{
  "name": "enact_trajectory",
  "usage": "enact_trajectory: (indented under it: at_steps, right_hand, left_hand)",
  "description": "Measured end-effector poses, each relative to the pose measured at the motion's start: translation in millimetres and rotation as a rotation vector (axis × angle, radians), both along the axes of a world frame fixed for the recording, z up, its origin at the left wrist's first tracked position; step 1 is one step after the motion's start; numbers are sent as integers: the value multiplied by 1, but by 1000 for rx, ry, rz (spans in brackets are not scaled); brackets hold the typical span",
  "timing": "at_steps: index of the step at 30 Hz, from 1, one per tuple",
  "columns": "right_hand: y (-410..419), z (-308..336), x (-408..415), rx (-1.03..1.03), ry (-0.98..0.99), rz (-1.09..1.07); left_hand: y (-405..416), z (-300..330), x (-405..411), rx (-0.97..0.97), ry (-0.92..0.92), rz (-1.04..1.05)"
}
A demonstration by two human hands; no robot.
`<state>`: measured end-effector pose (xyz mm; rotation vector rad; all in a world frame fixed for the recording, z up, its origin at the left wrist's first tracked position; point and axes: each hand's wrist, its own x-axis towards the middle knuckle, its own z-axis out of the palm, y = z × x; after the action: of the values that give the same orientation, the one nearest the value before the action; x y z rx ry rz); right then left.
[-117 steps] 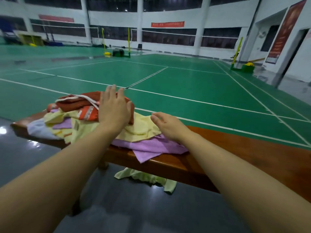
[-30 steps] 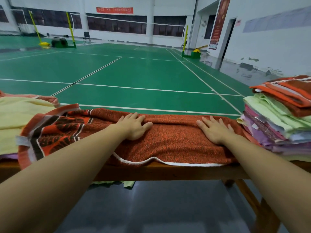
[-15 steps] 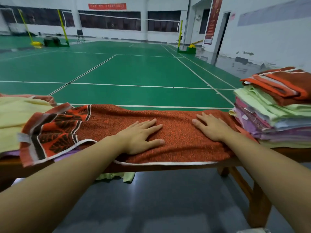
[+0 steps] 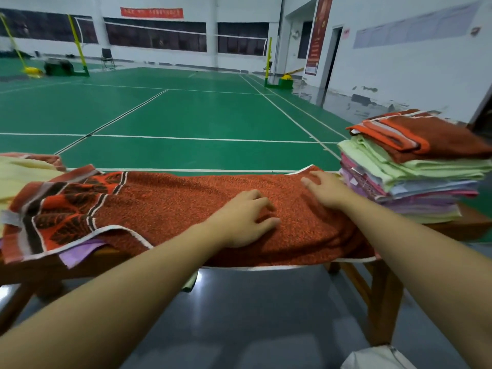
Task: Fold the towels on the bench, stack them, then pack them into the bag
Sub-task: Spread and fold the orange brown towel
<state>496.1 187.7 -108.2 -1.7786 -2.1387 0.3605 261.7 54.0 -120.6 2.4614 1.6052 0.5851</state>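
An orange-brown towel (image 4: 165, 206) with a leaf-patterned end lies spread lengthwise along the wooden bench (image 4: 468, 227). My left hand (image 4: 242, 222) rests palm down on its right half, fingers slightly bent. My right hand (image 4: 324, 189) lies flat on the towel's far right part, close to a stack of folded towels (image 4: 410, 182) topped by a folded orange one. At the left, unfolded yellow (image 4: 18, 174) and purple (image 4: 80, 251) towels lie under the spread towel's patterned end.
A pale object (image 4: 378, 358), perhaps a bag, shows at the bottom right on the grey floor. A bench leg (image 4: 383, 302) stands below the stack. A light green cloth (image 4: 190, 282) hangs under the bench. Green courts stretch beyond.
Both hands have slid rightward along the spread towel, smoothing it. The left hand went from the middle to the right half; the right hand reached the towel's end by the stack.
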Motion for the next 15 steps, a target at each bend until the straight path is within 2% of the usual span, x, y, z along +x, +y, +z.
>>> enact_trajectory:
  at_steps: [5, 7, 9, 12, 15]
  right_hand:
    - [20, 23, 8, -47, 58, -225]
    - [22, 25, 12, -59, 44, -254]
    - [24, 22, 16, -56, 89, -261]
    - [30, 16, 22, -32, 121, -270]
    - [29, 16, 21, -166, 309, -255]
  left_hand:
    - [18, 0, 109, -49, -409, -55]
    - [26, -1, 141, -98, -476, -54]
    - [32, -4, 163, -83, -403, -31]
    - [40, -12, 177, 78, -188, 88]
    - [49, -17, 170, 126, -70, 238]
